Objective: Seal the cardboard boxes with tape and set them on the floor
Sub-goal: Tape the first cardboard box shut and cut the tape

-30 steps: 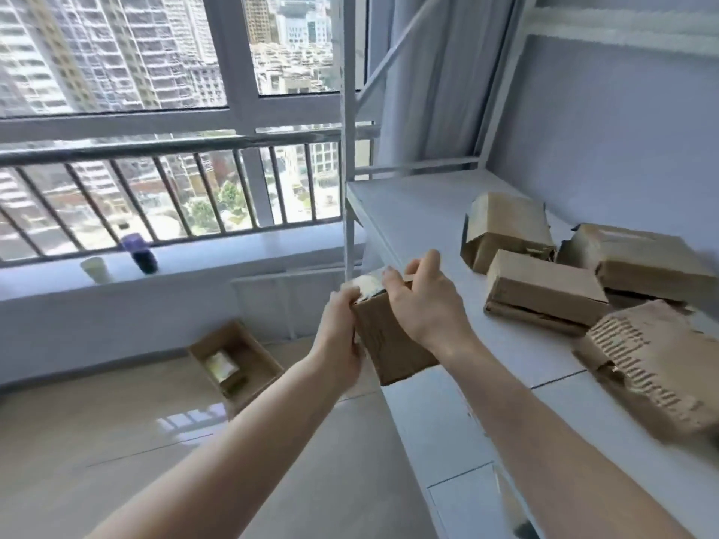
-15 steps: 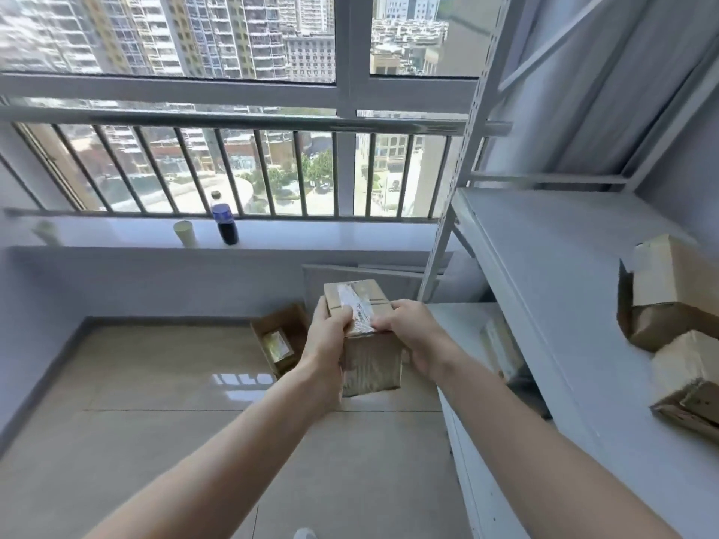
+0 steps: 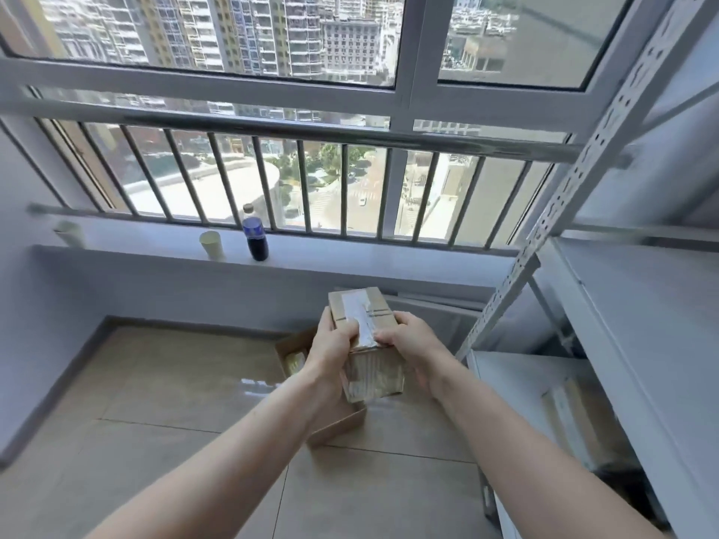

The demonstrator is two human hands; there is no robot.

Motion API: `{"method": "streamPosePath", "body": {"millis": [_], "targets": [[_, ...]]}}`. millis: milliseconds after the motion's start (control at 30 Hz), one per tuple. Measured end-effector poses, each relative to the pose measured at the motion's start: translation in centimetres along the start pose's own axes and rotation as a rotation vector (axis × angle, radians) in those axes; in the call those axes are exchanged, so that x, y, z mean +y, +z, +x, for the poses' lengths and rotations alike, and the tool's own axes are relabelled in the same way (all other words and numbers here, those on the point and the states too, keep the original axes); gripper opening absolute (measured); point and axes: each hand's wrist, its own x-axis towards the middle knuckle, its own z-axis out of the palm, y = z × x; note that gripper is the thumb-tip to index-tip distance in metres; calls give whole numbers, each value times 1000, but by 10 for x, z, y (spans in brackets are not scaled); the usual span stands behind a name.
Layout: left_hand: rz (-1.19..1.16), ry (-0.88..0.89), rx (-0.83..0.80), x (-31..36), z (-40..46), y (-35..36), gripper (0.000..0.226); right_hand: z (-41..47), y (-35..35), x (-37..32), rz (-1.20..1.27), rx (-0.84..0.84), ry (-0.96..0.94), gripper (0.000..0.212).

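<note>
- Both forearms reach forward from the lower corners of the view and meet at a small cardboard box held in the air above the tiled floor.
- The left hand grips the box's left side, thumb laid over the top edge beside the tape, fingers wrapped round the far side and out of sight.
- The right hand grips the right side, its curled fingers pressing on the top edge next to the tape.
- A strip of clear tape runs along the middle of the box's top face and down over the near edge; the near face looks glossy, as if also wrapped in tape.
- The box tilts slightly, its top face turned toward the camera.
- Directly below it, on the floor, sits an open cardboard box, partly hidden by the hands and the held box.
- To the right stands a white metal shelving rack, with a cardboard piece blurred on its lower shelf.
- On the window sill stand a dark blue bottle and a paper cup just beside it; a second paper cup sits well apart to the left.
- Behind the sill runs a barred railing.
</note>
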Motion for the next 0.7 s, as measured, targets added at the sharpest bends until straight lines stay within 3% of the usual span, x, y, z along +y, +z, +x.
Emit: {"method": "streamPosePath", "body": {"millis": [167,300,433,600,700], "targets": [[-3,-30,37,16,67,3,41,76,1,-13,-19,-77,38,49],[-58,-56,82,26,126,9,41,140,-5,-26,-61,-119,60,32],[-114,-80,137,26,184,6,42,201,-2,-25,-115,-166,72,34],[-149,-127,203,-3,260,-16,36,272,13,4,-141,-184,123,24],[-134,-158,231,-38,309,-38,35,318,28,43,-172,-171,125,39]]}}
